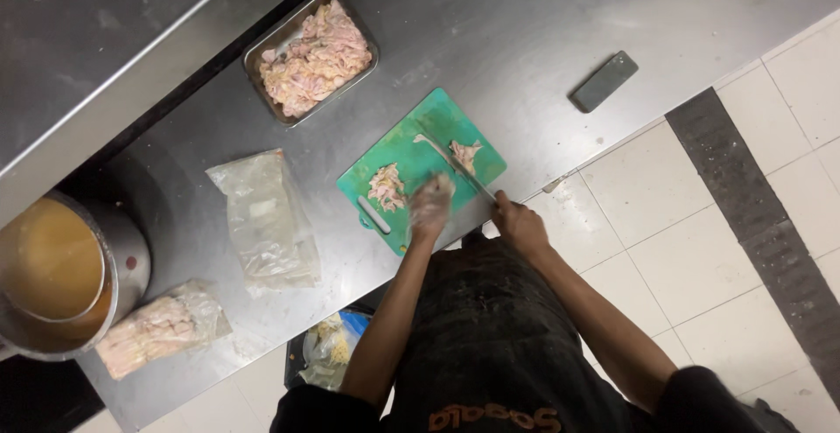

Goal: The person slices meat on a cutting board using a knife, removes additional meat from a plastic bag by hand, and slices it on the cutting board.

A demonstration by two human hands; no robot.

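We note the right hand [518, 221] clamped on a knife [459, 168] whose blade lies across the green board [411, 149]. The gloved left hand [431, 206] is blurred just beside the edge, so we cannot tell its fingers' state; a cut is the risk. Meat [386, 187] sits on the board; farther off, the tray [262, 55].
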